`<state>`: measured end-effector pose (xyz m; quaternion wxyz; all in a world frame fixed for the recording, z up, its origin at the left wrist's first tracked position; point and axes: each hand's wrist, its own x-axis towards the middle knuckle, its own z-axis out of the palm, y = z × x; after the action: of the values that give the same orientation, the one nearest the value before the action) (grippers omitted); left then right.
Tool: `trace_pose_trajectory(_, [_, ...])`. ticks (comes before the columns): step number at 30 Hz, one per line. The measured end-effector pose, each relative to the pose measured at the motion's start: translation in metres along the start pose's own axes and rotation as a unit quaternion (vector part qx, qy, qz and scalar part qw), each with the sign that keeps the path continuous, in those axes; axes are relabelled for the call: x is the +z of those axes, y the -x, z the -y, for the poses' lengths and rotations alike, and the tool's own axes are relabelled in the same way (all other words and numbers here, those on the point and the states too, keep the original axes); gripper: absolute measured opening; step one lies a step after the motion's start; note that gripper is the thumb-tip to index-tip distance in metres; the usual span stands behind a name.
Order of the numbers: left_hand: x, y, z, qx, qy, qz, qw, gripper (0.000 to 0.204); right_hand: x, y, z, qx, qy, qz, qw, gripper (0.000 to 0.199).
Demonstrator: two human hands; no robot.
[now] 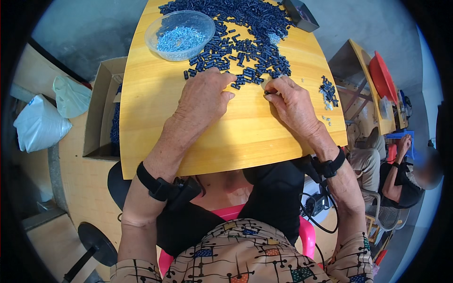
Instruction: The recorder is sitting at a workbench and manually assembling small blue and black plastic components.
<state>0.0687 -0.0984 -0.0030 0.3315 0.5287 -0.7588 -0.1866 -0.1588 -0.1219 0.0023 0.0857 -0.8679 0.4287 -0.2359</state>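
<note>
Small black tube-like pieces (245, 52) lie heaped and scattered over the far half of the yellow wooden table (155, 137). My left hand (203, 96) rests at the near edge of the heap, its index finger stretched toward some loose pieces and its thumb apart; the other fingers are curled under. To its right, my right hand (293, 101) pinches a small black piece (267, 94) between thumb and forefinger, mostly hidden by the fingertips. A clear round plastic bowl (152, 41) holding many tiny shiny bluish bits stands beyond my left hand.
A smaller cluster of black pieces (327, 90) with shiny bits lies near the table's right edge. A dark open box (302, 16) sits at the far right corner. Left of the table stands a cardboard box (96, 111). Another person (401, 181) sits at the right.
</note>
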Motion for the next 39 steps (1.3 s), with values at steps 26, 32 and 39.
trace_pose_trajectory(26, [0.004, 0.000, 0.004, 0.023, -0.008, 0.003, 1.000, 0.029, 0.006, -0.029, -0.004, 0.042, 0.015, 0.001, 0.999, 0.006])
trace_pose_trajectory(32, [0.002, -0.002, 0.003, 0.018, -0.024, 0.009, 1.000, 0.028, 0.005, -0.024, -0.002, 0.039, -0.009, -0.025, 0.999, 0.006])
trace_pose_trajectory(39, [0.006, -0.002, 0.008, 0.023, -0.030, -0.005, 0.999, 0.027, 0.007, -0.032, 0.011, 0.017, -0.038, -0.017, 0.999, 0.008])
